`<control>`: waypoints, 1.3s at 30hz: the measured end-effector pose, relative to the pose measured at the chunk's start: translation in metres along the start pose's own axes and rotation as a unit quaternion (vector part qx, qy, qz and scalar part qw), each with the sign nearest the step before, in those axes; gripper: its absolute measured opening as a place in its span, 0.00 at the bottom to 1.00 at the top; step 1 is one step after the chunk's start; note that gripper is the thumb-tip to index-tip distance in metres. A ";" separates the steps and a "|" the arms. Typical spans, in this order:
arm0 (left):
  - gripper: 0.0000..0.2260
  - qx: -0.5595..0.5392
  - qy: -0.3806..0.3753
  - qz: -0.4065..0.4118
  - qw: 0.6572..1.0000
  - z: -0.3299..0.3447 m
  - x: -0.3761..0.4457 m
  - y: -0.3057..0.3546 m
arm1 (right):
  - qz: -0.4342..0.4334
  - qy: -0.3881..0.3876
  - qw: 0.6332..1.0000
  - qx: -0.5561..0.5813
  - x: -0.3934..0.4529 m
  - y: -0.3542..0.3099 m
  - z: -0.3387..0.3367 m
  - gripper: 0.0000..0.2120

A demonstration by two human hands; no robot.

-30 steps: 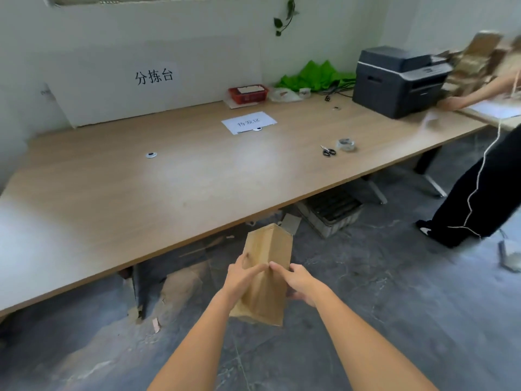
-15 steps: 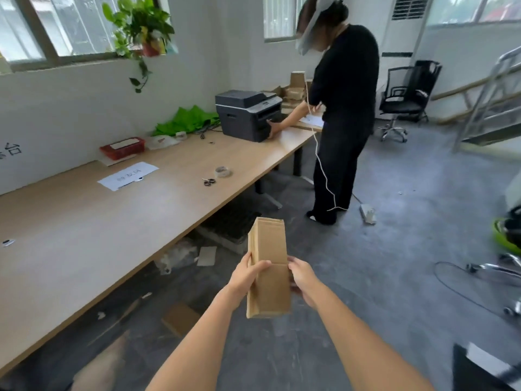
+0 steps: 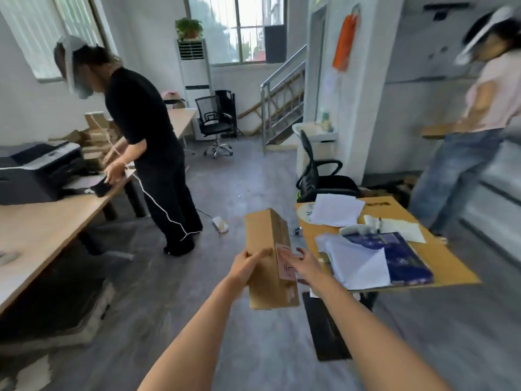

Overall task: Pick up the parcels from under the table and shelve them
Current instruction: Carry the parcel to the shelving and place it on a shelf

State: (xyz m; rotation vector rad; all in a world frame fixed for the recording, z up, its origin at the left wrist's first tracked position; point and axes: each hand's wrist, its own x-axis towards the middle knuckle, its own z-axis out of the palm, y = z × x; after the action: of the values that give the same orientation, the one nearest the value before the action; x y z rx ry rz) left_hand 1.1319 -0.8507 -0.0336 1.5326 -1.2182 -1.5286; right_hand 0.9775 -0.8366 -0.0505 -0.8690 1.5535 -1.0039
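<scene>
I hold a long brown cardboard parcel (image 3: pixel 266 244) upright in front of me, above the grey floor. My left hand (image 3: pixel 246 265) grips its left side, thumb across the front. My right hand (image 3: pixel 303 266) presses against its right side, over a pale label with handwriting. The wooden sorting table (image 3: pixel 42 224) is now at my left. No shelf is clearly in view.
A person in black (image 3: pixel 149 142) stands at the table's end by a printer (image 3: pixel 36 170). A small yellow table (image 3: pixel 439 261) with papers and a blue book is right of the parcel. Another person in jeans (image 3: pixel 465 153) walks at far right. Office chairs and stairs (image 3: pixel 284 103) lie beyond.
My view has swung right, away from the table toward the room. The parcel stays in both hands; its labelled side now faces me.
</scene>
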 end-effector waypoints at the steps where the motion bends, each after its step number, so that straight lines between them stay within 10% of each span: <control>1: 0.25 0.010 -0.021 0.006 1.000 0.025 -0.001 0.006 | 0.009 0.017 1.000 0.006 -0.002 0.001 -0.026 0.39; 8: 0.40 0.091 -0.124 0.051 0.987 0.191 -0.008 0.027 | 0.019 0.113 0.992 0.044 -0.050 0.021 -0.186 0.18; 14: 0.20 0.159 -0.284 0.097 0.941 0.413 -0.042 0.056 | 0.013 0.314 0.940 0.136 -0.112 0.071 -0.390 0.18; 22: 0.15 0.122 -0.275 0.080 0.950 0.428 -0.032 0.050 | 0.022 0.320 0.938 0.134 -0.112 0.082 -0.406 0.26; 39: 0.23 0.360 -0.560 0.177 0.725 0.686 -0.037 0.093 | 0.040 0.589 0.752 0.293 -0.158 0.130 -0.621 0.25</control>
State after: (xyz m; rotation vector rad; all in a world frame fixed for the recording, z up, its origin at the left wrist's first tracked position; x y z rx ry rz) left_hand 0.4478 -0.7377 -0.0117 0.4538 -2.8551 -1.8053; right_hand 0.3947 -0.5410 -0.0464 0.4442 1.9922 -2.0241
